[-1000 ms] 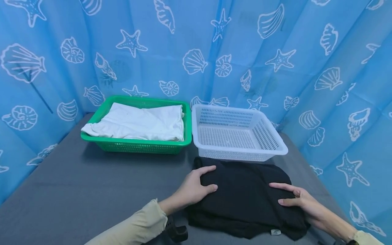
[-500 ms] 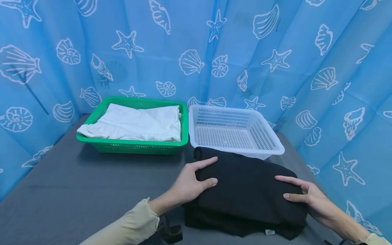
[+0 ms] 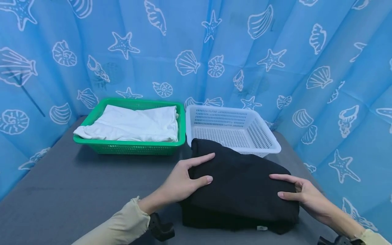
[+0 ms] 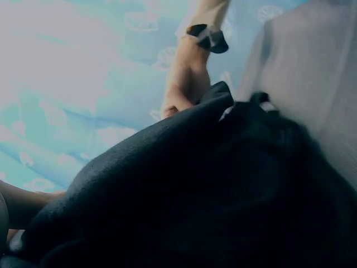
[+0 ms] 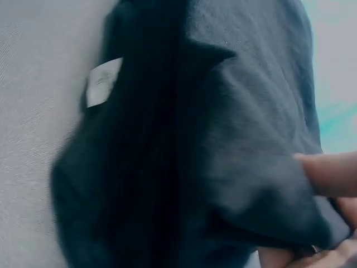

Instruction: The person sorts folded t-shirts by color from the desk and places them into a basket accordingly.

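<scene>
Black cloth is the whole worry here: the folded black garment (image 3: 242,183) is raised off the grey table (image 3: 76,190) at its far edge, which already overlaps the near rim of the white basket (image 3: 232,131) at about twelve o'clock from the hands, while its near edge sags toward the table at six o'clock. The left hand (image 3: 180,182) grips the garment's nine o'clock side, thumb on top and fingers tucked beneath; the right hand (image 3: 301,195) grips the three o'clock side the same way, and the right wrist view shows fingertips (image 5: 329,173) pressed into the fabric above a loose lower layer. That loose layer is the likeliest fault, I judge: the bottom plies hang free near the small white label (image 3: 260,228), so they could slip out and unfold if the grip only catches the top plies. A second risk is the basket rim, since the drooping edge could snag on it and drag the light basket toward the blue shell-print curtain (image 3: 275,61) at twelve o'clock, or tip it. A third is uneven lifting, which would let the stack slide sideways toward the green basket (image 3: 128,146) at ten o'clock, where a white garment (image 3: 131,124) lies with one corner over the rim.
</scene>
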